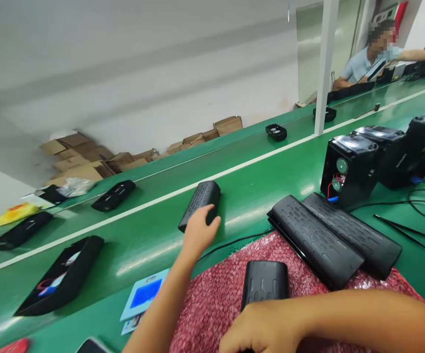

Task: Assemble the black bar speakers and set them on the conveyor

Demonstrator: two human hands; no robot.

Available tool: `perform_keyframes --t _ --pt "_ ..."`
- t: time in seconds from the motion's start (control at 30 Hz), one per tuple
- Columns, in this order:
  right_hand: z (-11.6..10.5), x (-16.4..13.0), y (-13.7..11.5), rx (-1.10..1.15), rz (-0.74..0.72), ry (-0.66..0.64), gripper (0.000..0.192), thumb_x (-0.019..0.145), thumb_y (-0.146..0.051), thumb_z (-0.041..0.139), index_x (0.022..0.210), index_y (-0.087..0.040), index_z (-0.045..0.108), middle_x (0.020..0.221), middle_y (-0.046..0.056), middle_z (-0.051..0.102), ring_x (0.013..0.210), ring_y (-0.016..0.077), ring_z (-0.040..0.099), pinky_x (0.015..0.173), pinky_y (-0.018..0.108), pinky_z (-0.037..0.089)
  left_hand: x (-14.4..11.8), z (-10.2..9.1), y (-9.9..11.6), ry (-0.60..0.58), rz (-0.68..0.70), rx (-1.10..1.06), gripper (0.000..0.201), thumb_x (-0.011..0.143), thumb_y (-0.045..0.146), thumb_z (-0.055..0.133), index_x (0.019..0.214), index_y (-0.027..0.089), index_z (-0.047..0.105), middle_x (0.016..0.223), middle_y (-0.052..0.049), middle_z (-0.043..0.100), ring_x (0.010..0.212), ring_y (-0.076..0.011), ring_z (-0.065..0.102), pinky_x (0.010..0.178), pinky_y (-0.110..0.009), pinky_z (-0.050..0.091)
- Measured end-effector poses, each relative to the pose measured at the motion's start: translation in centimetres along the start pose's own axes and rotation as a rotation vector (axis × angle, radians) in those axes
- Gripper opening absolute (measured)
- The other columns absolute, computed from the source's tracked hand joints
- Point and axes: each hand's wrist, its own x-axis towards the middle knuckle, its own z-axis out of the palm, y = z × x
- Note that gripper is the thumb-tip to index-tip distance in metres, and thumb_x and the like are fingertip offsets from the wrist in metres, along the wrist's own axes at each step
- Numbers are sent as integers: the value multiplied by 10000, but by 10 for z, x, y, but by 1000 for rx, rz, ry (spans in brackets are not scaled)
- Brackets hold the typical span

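My left hand [197,231] reaches forward over the green bench [271,181] and grips the near end of a black ribbed cover [202,196] lying there. At the bottom edge, my right hand [260,329] is curled on the near end of a shorter black cover [265,282]. That cover rests on a sheet of pink bubble wrap [219,299]. My right forearm crosses in from the right.
Two long black ribbed covers [318,242] [359,235] lie on the bubble wrap. Three black device bodies [348,169] with loose cables [421,206] stand right. An open black housing [63,277] lies left. Black parts [113,195] ride the belt beyond. A co-worker [362,61] sits far right.
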Motion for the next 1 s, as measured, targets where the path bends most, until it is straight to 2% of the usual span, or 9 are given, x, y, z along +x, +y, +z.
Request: perform_keyframes --t 0.1,0.17,0.23,0.3,0.37,0.43,0.53,0.7,1.0 --pt "4 -7 -9 -48 -60 145 104 860 -261 560 810 -171 544 731 -28 630 653 81 567 603 165 409 -74 2 44 -145 208 -40 414 830 386 433 1175 215 584 1311 -46 569 1247 -197 474 1087 -336 335" --pt "12 -7 -10 -220 -125 208 143 815 -267 568 711 -190 507 657 -40 597 606 93 535 568 200 392 -101 6 76 -252 324 -69 427 881 375 356 1203 198 573 1315 -78 563 1238 -221 479 1071 -391 344" --pt "21 -6 -6 -435 -214 257 169 795 -257 535 644 -202 479 588 -41 563 561 109 506 528 243 369 -108 14 106 -357 351 -39 431 900 377 323 1179 193 596 1252 -79 611 1163 -217 538 1025 -360 381" --pt "29 -7 -1 -594 -309 338 199 799 -259 484 607 -212 466 511 -50 511 494 116 472 470 269 327 -104 26 127 -460 338 -1 428 878 452 362 915 203 708 961 -82 720 921 -241 646 857 -352 476" --pt "35 -15 2 -681 -422 492 222 814 -279 458 601 -217 470 474 -58 473 454 113 452 441 269 305 -99 35 136 -510 300 36 406 813 486 457 693 199 718 715 -93 711 756 -269 657 741 -370 486" --pt "39 -30 -1 -709 -503 650 218 820 -280 458 613 -216 481 505 -48 490 475 111 470 465 261 336 -95 39 135 -520 269 38 293 750 418 540 675 206 728 690 -88 709 761 -278 653 738 -370 469" --pt "45 -58 -8 -681 -494 758 174 817 -246 454 657 -204 507 560 -19 526 492 122 466 489 272 360 -91 35 118 -553 246 -62 221 705 311 570 793 219 750 837 -40 739 840 -233 650 778 -307 458" --pt "51 -83 -2 -612 -369 833 111 820 -137 437 848 -148 544 716 66 627 572 146 521 529 280 419 -83 23 86 -577 174 -300 298 688 305 561 842 126 744 872 -31 741 845 -191 644 800 -251 471" --pt "51 -85 12 -692 -255 856 220 770 -96 454 971 -152 524 992 126 677 808 211 559 710 367 509 -81 25 68 -555 156 -526 323 640 321 594 812 93 743 871 -81 744 828 -198 644 810 -275 477"
